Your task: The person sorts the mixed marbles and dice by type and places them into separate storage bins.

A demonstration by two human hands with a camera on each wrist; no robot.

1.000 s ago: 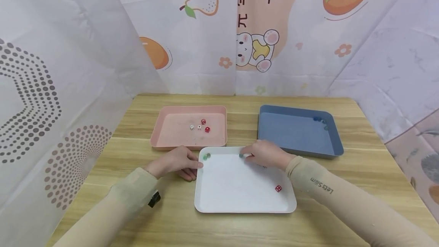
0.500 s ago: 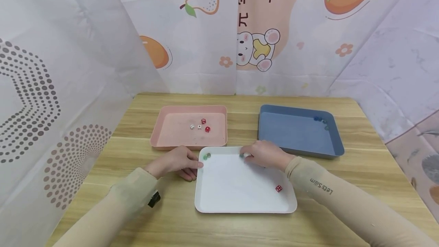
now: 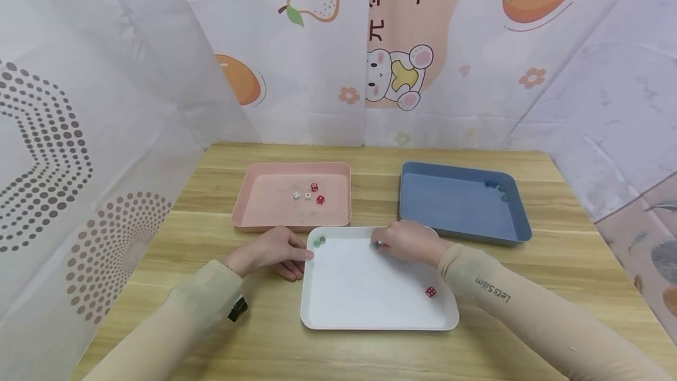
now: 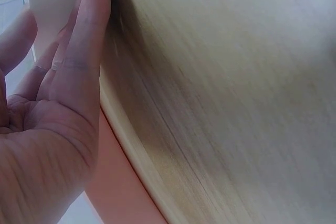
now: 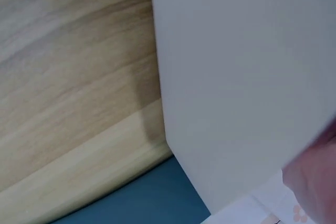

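In the head view my left hand (image 3: 272, 253) holds the left edge of a white tray (image 3: 370, 322), thumb over the rim. The left wrist view has its fingers (image 4: 86, 40) along the outside of the tray wall (image 4: 50, 3). My right hand (image 3: 409, 241) reaches into the tray near its far wall, fingertips pinching a greenish glass marble (image 3: 376, 245) that is partly hidden. Two more marbles (image 3: 319, 241) lie together in the far left corner. A red die (image 3: 431, 291) rests toward the right front. In the right wrist view my right hand (image 5: 315, 182) is mostly cut off.
Behind on the left, a pink tray (image 3: 256, 204) holds red dice (image 3: 320, 199) and white dice (image 3: 297, 196). A blue tray (image 3: 444, 204) at the back right has several marbles (image 3: 492, 184) in its far right corner. Patterned cloth (image 3: 317, 110) hangs beyond the wooden table (image 3: 264, 346).
My right hand and the marble at its fingertips have shifted slightly to the right and nearer. My left hand stays at the tray's left edge.
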